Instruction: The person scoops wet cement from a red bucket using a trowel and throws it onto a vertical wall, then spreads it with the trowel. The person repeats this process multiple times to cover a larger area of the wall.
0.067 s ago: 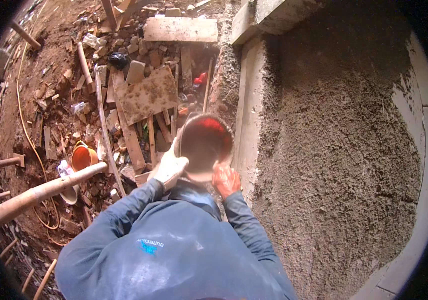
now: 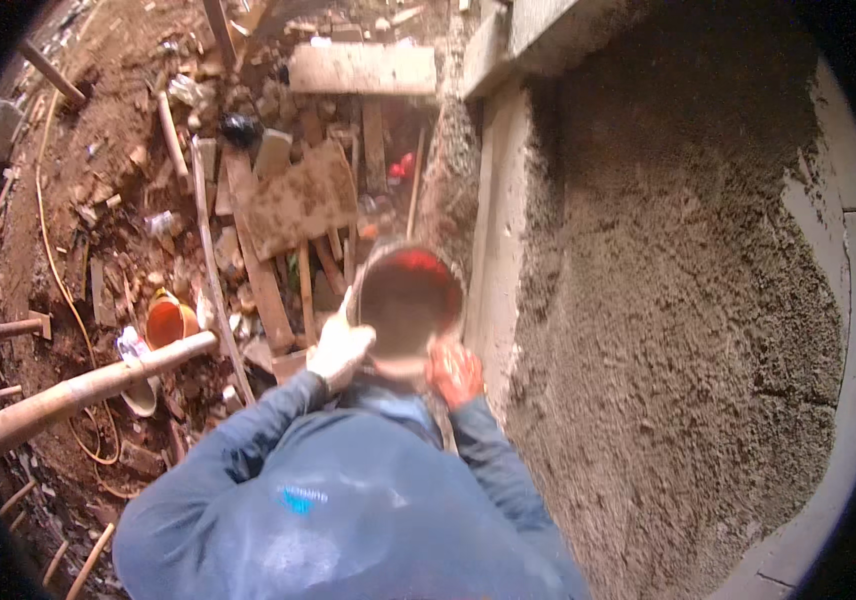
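Observation:
A round bucket (image 2: 416, 262) with a red inner wall and a dirty rim is in front of my body, its mouth facing up toward me. Greyish-brown matter coats or fills its lower part; how deep it goes I cannot tell. My left hand (image 2: 342, 348), in a pale glove, grips the near left side of the rim, thumb over the edge. At the near right side, my right hand (image 2: 454, 371) is closed on the rim. The fingers under the bucket are hidden. To the right lies a wide rough surface of grey mortar (image 2: 668, 330).
A pale concrete edge (image 2: 494, 225) runs along the mortar's left side. Bamboo poles (image 2: 98, 392) jut in from the left. Boards (image 2: 303, 200), rubble and litter cover the ground ahead, with an orange bucket (image 2: 170, 322) and a yellowish hose (image 2: 46, 235) among them.
The bucket and both hands sit slightly lower in the picture, nearer my body. The ground has shifted a little in view too. Both hands keep their hold.

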`<state>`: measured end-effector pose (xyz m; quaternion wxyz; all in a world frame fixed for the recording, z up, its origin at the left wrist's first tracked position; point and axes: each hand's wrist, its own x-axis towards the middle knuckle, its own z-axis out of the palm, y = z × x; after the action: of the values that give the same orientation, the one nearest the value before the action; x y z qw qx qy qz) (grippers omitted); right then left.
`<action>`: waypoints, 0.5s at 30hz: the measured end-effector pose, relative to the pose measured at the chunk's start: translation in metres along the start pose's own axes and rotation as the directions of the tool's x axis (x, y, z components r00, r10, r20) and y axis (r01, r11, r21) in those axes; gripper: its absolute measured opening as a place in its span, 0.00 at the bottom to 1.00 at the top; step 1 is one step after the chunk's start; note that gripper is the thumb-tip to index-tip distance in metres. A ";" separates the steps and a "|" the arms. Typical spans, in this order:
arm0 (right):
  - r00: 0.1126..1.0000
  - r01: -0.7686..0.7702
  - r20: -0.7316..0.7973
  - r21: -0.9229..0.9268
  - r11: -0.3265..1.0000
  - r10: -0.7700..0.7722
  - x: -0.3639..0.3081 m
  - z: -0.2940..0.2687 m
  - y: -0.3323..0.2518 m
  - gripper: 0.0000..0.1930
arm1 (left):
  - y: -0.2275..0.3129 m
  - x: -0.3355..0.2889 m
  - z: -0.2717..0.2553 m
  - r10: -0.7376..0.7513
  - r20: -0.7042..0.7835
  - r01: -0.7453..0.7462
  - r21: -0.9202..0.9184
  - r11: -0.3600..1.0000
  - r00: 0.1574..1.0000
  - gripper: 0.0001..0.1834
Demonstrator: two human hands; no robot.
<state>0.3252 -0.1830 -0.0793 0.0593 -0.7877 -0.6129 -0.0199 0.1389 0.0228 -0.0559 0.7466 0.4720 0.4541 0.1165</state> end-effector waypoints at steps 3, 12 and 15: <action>0.972 -0.152 0.190 0.070 0.986 0.136 -0.011 0.019 -0.003 0.17 | -0.021 -0.015 -0.019 0.011 -0.075 0.002 0.161 0.987 0.997 0.49; 0.936 -0.250 0.294 0.179 0.951 0.191 0.020 0.014 -0.075 0.15 | -0.037 -0.071 -0.071 0.108 -0.248 -0.109 0.010 0.994 0.963 0.45; 0.966 -0.093 0.256 0.274 0.957 0.020 0.022 -0.004 -0.105 0.14 | -0.027 -0.106 -0.081 0.092 -0.294 -0.088 0.027 0.996 0.951 0.42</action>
<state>0.2287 -0.1368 -0.0657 0.0943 -0.7844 -0.5891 0.1697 0.0087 -0.0067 -0.0289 0.6613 0.4746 0.5392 0.2163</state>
